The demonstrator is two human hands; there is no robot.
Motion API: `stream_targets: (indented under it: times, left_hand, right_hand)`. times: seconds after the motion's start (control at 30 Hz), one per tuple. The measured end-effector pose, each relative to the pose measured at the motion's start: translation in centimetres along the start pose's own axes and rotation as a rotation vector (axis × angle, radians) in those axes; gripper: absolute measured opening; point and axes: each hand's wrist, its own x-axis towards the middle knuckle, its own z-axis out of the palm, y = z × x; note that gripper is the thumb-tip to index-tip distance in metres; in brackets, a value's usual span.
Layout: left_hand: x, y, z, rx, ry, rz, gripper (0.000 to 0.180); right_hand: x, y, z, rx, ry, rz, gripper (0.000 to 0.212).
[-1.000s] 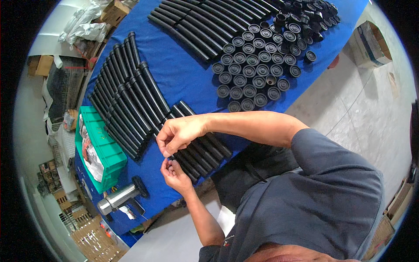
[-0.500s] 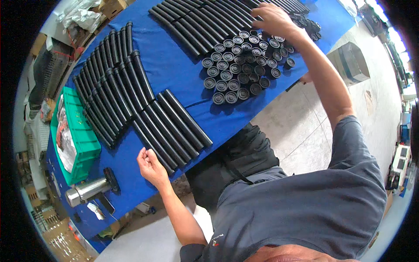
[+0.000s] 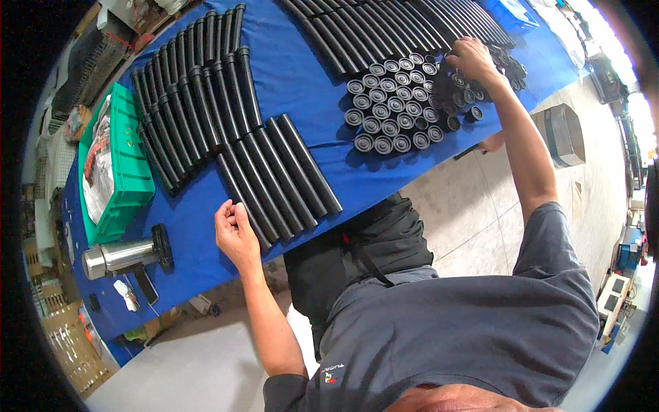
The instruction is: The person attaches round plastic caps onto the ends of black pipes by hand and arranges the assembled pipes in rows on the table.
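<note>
My left hand (image 3: 237, 233) is beside the near end of the leftmost loose black tube (image 3: 248, 198), its fingers loosely bent and apart, with nothing visible in them. Several plain black tubes lie side by side there, below rows of black tubes with wider end collars (image 3: 206, 103). Over to the right, my right hand (image 3: 473, 60) reaches down over a cluster of round black caps (image 3: 395, 104), fingers bent and spread. Its fingertips are close to dark caps near the ends of another row of black tubes (image 3: 384, 31); whether they touch one is unclear.
A green crate (image 3: 130, 161) with plastic-wrapped contents stands at the left of the blue-covered table (image 3: 295, 123). Close by lie a steel flask (image 3: 127, 257) and a dark phone-like object (image 3: 145, 284). A cardboard box (image 3: 559, 136) sits on the floor to the right.
My right hand has come down from above the far tubes to the caps, its fingers bending. My left hand stays near the tube ends. The whole view has shifted slightly.
</note>
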Motion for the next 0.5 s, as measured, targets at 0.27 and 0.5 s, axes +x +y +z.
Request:
stream_targets:
  times: [0.27, 0.5]
  left_hand:
    - [0.2, -0.9, 0.1, -0.017, -0.001, -0.006, 0.027]
    - [0.1, -0.5, 0.2, -0.106, -0.007, -0.040, 0.028]
  right_hand:
    - [-3.4, -13.1, -5.4, 0.414, 0.248, -0.498, 0.035]
    - [-3.7, -15.6, -4.1, 0.382, 0.107, -0.436, 0.045]
